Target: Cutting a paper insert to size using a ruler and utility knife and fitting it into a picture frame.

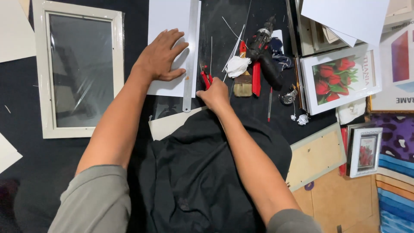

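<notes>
Left hand (161,56), fingers spread, presses a flat white sheet (168,26) and thin metal ruler (191,51) onto the black desk (26,86). Right hand (214,93) pinches a red-handled cutter (206,77) just beside the ruler's edge.

One head-worn camera looks steeply down, close over the worktable (26,142).

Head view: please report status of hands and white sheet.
Left hand flat on white sheet and metal ruler. Right hand holds red cutter at ruler edge. Drill lies beside.
</notes>
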